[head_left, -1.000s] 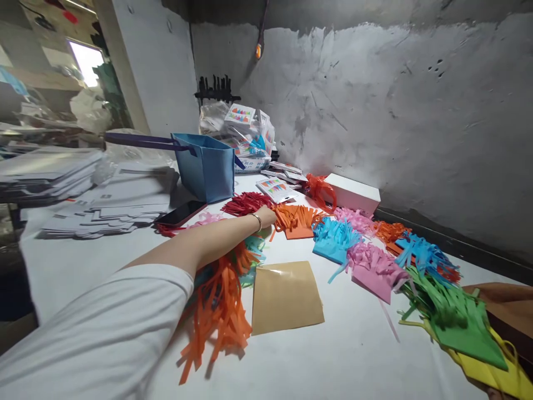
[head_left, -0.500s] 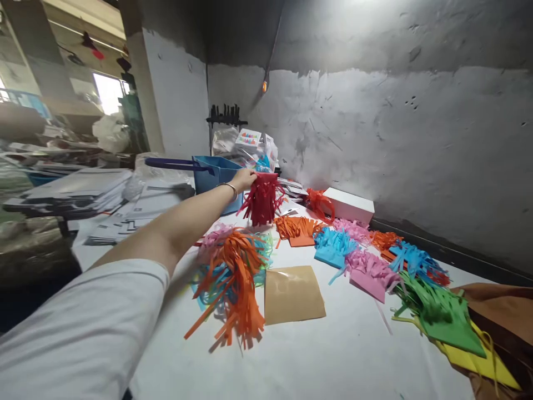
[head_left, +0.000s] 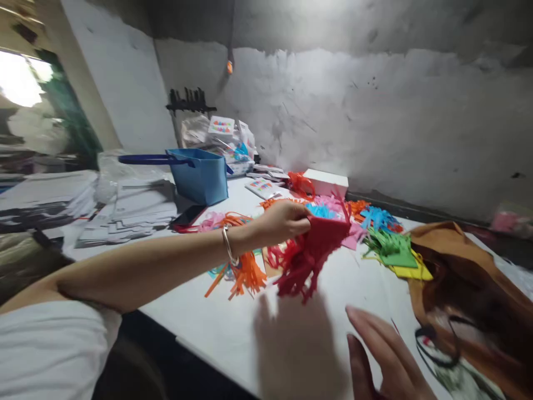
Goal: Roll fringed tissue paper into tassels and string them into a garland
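My left hand (head_left: pixel 283 222) is closed on a red fringed paper piece (head_left: pixel 310 253) and holds it in the air above the white table (head_left: pixel 233 328). The red fringe hangs down over an orange fringed piece (head_left: pixel 245 269) and a brown square sheet that is mostly hidden. My right hand (head_left: pixel 385 355) hovers low at the near edge of the table with its fingers stretched out and nothing in it. It is blurred by motion.
Green (head_left: pixel 389 247), yellow (head_left: pixel 412 272), blue (head_left: pixel 377 216) and pink fringed pieces lie along the far side. A blue bag (head_left: pixel 200 178), a phone (head_left: pixel 187 215), a white box (head_left: pixel 327 182), card packs and grey paper stacks (head_left: pixel 129 214) stand at the left back. A brown bag (head_left: pixel 462 289) lies right.
My left hand picked the red fringed piece off the table, lifted it near the blue bag, then carried it right and nearer. My right hand has come into view.
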{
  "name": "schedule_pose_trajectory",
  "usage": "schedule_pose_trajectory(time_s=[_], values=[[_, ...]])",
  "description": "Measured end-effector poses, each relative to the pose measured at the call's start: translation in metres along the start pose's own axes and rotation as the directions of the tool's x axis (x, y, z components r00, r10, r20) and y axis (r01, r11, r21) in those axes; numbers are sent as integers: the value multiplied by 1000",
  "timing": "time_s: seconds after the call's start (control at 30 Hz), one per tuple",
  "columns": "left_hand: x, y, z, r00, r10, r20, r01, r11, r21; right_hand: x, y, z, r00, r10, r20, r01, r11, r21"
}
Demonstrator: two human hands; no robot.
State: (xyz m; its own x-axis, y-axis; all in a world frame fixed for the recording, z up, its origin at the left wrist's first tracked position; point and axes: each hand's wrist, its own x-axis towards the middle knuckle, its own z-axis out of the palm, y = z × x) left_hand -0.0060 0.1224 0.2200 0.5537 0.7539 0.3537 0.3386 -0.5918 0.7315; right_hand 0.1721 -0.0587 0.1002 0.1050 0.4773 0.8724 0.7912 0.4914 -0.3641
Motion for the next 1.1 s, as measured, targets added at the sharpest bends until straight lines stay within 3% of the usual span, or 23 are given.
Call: schedule_pose_trajectory(time_s=[0.1, 0.2, 0.27, 0.4, 0.53, 0.6, 0.67, 0.73, 0.8, 0.9, 1.0, 1.1], values=[[-25, 5, 66, 981, -40, 190, 50, 998, -48, 12, -4, -5, 998, -66, 16, 68, 965, -253], [-42, 0, 114, 948, -15, 317, 44, 996, -82, -2, 10, -6, 990, 69, 125, -16, 924, -383], [-49, -6, 135, 926, 31, 376, 1, 996, -84, -20, 23, -9, 975, 170, 141, -107, 921, -374], [-51, -18, 154, 886, 132, 445, -83, 988, -128, -41, 42, -22, 915, 379, 137, -347, 914, -210], [-50, -29, 155, 873, 184, 451, -125, 979, -158, -39, 55, -32, 793, 569, 217, -578, 816, -28], [-50, -33, 155, 873, 209, 441, -162, 977, -141, -38, 60, -34, 743, 612, 270, -637, 771, 5], [-53, -35, 156, 881, 244, 406, -213, 970, -120, -38, 64, -33, 779, 574, 254, -594, 805, 2], [-56, -37, 160, 907, 271, 324, -250, 963, -105, -39, 66, -32, 882, 428, 197, -431, 902, -27], [-60, -37, 163, 933, 291, 213, -285, 957, -56, -39, 67, -30, 952, 245, 183, -233, 969, -84], [-63, -37, 168, 917, 379, 128, -388, 920, 57, -39, 66, -28, 970, 131, 205, -91, 977, -194], [-65, -38, 171, 875, 469, 125, -479, 875, 71, -40, 61, -26, 970, 143, 197, -75, 946, -316], [-65, -39, 176, 882, 466, 73, -471, 879, 72, -44, 55, -22, 954, 182, 236, -88, 929, -359]])
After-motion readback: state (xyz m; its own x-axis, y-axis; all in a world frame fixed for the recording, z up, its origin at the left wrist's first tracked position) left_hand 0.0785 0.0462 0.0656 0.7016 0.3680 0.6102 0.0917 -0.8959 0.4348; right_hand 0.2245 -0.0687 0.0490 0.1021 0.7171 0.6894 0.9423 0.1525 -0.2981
